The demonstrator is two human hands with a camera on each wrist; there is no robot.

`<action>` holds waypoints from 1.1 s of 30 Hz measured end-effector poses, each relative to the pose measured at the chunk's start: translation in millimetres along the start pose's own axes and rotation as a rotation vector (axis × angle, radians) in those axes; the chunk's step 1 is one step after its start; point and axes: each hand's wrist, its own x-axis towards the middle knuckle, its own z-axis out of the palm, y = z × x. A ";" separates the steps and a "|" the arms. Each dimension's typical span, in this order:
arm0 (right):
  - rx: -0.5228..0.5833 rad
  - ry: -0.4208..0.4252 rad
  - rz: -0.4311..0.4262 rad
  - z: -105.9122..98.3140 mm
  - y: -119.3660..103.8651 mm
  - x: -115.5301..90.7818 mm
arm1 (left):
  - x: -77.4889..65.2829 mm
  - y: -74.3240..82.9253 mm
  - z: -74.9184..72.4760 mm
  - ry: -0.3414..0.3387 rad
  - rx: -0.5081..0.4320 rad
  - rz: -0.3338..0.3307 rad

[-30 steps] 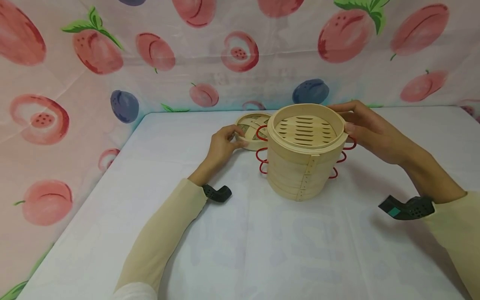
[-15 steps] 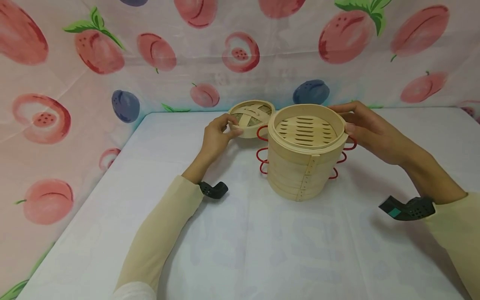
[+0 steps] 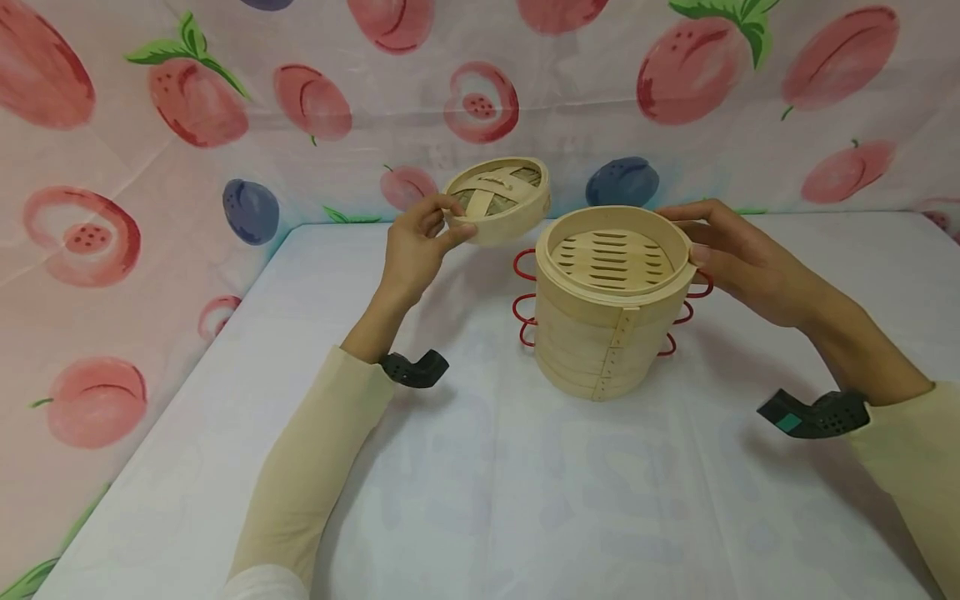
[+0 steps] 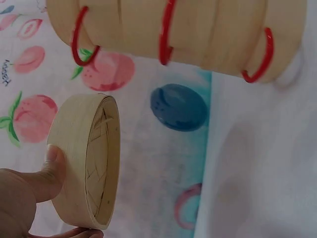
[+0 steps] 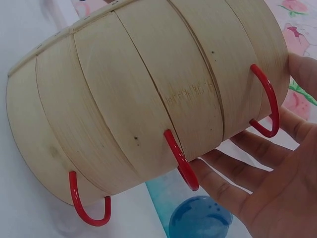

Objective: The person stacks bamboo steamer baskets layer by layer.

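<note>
A round bamboo steamer lid [image 3: 498,185] with a woven top is held up, tilted, at its left edge by my left hand [image 3: 414,250]. The left wrist view shows the thumb [image 4: 53,168] on the lid's side wall, with fingertips at its lower edge. Just to the right, a stacked bamboo steamer [image 3: 581,346] stands upright on the table, its slatted top tier uncovered. My right hand [image 3: 753,262] holds that top tier at its right side. In the right wrist view, its thumb is at the rim and its fingers [image 5: 237,168] reach along the wall, partly hidden behind it.
Red loop handles [image 3: 525,308] stick out from both sides of the steamer. A white cloth covers the table [image 3: 480,500]. Behind it and to the left hangs a fruit-print cloth [image 3: 555,100]. Each wrist wears a black camera [image 3: 817,415].
The left hand has raised the lid from behind the steamer's left side, up and slightly leftward, and the lid is now more tilted. The right hand and steamer have stayed in place.
</note>
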 end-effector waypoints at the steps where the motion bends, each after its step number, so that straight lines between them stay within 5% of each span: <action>1: 0.002 -0.003 -0.004 0.0 0.5 0.1 | -0.1 2.7 0.1 -0.003 -0.020 0.008; 8: 0.028 -0.026 -0.056 -1.2 3.6 0.6 | -3.4 20.1 1.7 -0.030 -0.053 0.051; 18: 0.036 -0.024 -0.041 -1.1 2.4 0.6 | -13.6 45.8 2.8 -0.023 0.093 0.096; 30: 0.033 -0.029 -0.051 -2.4 4.1 0.6 | -23.1 62.0 11.5 0.002 -0.036 0.237; 33: 0.037 -0.034 -0.056 -2.1 3.6 0.8 | -32.2 76.5 16.0 0.006 -0.050 0.257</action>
